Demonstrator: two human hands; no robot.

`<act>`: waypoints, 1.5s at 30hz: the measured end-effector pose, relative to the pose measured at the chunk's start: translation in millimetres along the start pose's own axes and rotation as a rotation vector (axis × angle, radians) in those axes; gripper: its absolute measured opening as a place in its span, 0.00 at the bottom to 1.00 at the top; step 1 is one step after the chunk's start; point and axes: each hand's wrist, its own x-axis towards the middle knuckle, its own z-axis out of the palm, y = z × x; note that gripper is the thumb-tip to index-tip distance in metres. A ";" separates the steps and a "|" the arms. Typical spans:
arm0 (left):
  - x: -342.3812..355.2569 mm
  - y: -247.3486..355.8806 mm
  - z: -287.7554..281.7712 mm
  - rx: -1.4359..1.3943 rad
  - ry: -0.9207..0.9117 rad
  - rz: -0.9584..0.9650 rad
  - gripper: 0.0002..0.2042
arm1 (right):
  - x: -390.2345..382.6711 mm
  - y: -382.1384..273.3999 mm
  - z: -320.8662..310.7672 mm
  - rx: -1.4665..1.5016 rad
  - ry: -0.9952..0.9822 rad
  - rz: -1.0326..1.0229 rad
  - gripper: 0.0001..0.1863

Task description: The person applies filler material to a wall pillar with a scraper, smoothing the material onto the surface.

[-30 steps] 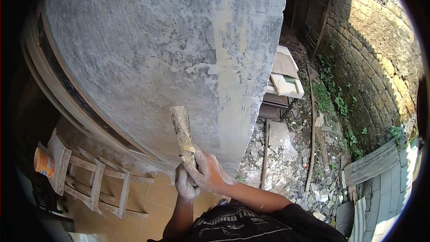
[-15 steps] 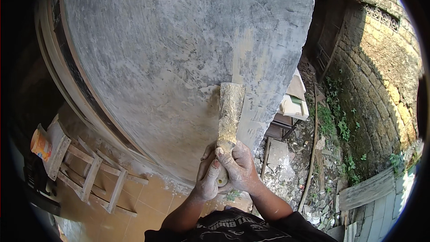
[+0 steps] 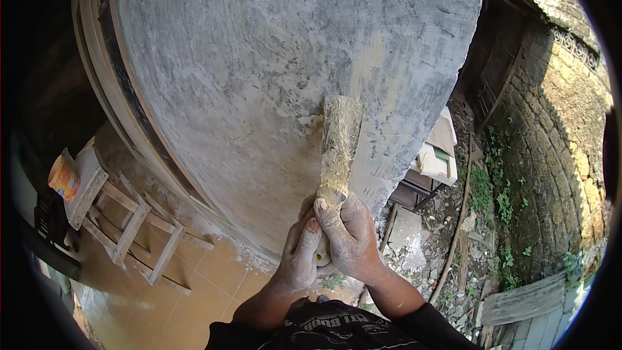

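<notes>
A dust-caked scraper with a long, wide blade points up the grey plastered wall, its tip at or very near the surface beside paler yellowish streaks. My left hand and my right hand are closed together round its handle, low in the middle of the view. Both are coated in white dust, and my right thumb lies along the top of the handle where it meets the blade.
Left, a wooden step stand holds an orange bucket on the tiled floor. Right of the wall's edge are a metal rack with white boards, rubble, long poles, a mossy block wall and leaning sheets.
The scraper and both my hands have moved right and the blade has risen up the wall. The view has shifted, so the wall's edge sits farther right.
</notes>
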 end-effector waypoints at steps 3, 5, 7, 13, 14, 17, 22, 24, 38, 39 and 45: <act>-6.6 -7.0 -1.1 -0.014 0.026 -0.027 0.23 | -5.7 4.6 2.9 0.022 0.037 -0.003 0.13; -9.9 -8.3 0.8 -0.065 0.040 -0.047 0.23 | -8.8 6.7 4.2 -0.002 0.045 0.034 0.14; -8.8 -3.9 3.8 -0.117 0.053 -0.071 0.23 | -8.3 5.6 3.6 -0.025 0.057 0.074 0.15; -10.5 -0.6 9.4 -0.179 0.069 -0.023 0.22 | -10.9 2.3 6.7 -0.026 0.061 0.044 0.16; -10.2 -0.3 11.0 -0.181 0.070 -0.022 0.22 | -10.8 2.6 6.2 -0.029 0.060 0.044 0.16; -8.6 0.7 7.6 -0.170 0.072 -0.056 0.22 | -7.0 1.0 4.1 -0.002 0.075 0.001 0.13; -11.2 0.0 4.7 -0.213 -0.015 -0.063 0.23 | -9.6 -5.2 6.6 -0.006 0.059 0.015 0.14; -10.7 0.4 6.8 -0.214 0.029 -0.072 0.22 | -7.1 -0.3 6.4 -0.004 0.071 -0.020 0.13; -3.8 9.3 1.0 -0.285 -0.052 -0.094 0.23 | 1.2 -9.8 5.0 0.005 0.056 -0.088 0.13; -6.1 10.6 4.2 -0.284 -0.052 -0.093 0.23 | -1.9 -10.4 5.7 0.005 0.053 -0.054 0.13; -6.2 14.0 15.2 -0.178 0.093 -0.107 0.22 | -2.8 -7.2 6.6 0.018 0.076 -0.004 0.15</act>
